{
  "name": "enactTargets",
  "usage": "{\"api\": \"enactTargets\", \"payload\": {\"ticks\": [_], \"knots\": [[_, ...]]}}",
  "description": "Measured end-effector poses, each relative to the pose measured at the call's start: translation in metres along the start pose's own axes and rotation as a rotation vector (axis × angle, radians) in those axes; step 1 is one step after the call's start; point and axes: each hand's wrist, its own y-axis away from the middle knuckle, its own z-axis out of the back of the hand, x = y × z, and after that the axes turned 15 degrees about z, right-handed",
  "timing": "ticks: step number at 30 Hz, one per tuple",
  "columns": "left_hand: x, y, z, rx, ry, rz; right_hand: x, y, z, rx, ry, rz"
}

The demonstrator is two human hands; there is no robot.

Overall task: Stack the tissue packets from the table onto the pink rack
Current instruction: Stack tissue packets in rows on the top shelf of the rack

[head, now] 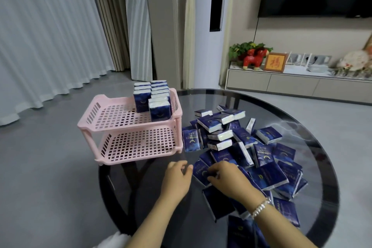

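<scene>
Worktop [314, 127]: round, dark smoked glass with a black rim; its near edge is cut off at the bottom of the view, its legs only dimly seen through the glass.

Pink rack [128, 127]: two-tier plastic, square-hole mesh floors, slotted end walls, rounded posts. It stands at the worktop's left edge. The lower tier holds nothing visible.

Stacked packets [154, 99]: on the rack's upper tier, far right corner, upright in two rows; dark blue glossy wrap, white paper edges. The rear ones are hidden behind the front ones, so no count is possible.

Loose packets [263, 159]: a jumbled heap to the right of the rack, flat rectangular blocks overlapping; printing mostly too blurred to read.

Left hand [177, 175]: in front of the rack, fingers loosely curled, touching the edge of the nearest packet [201, 173]; a firm grip cannot be made out.

Right hand [227, 177]: fingers curled onto the same packet, fingertips hidden; beaded bracelet [259, 208] at the wrist.
</scene>
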Motion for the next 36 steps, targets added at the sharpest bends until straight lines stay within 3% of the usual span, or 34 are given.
{"api": "enactTargets", "payload": {"ticks": [6, 14, 19, 25, 36], "knots": [[0.007, -0.003, -0.007, 0.006, -0.058, 0.001, 0.000, 0.001, -0.011, -0.052, 0.049, 0.006], [0.000, 0.002, 0.000, 0.209, 0.604, 0.173, 0.008, 0.004, -0.005, -0.233, -0.131, 0.051], [-0.004, 0.003, 0.006, 0.305, 0.880, 0.209, -0.005, 0.001, 0.008, -0.405, 0.035, -0.114], [-0.004, 0.003, 0.006, 0.339, 0.986, 0.253, -0.009, -0.001, 0.009, -0.217, 0.260, -0.272], [-0.003, 0.000, 0.003, 0.337, 0.970, 0.263, -0.014, -0.006, -0.005, -0.198, 0.344, -0.305]]}}
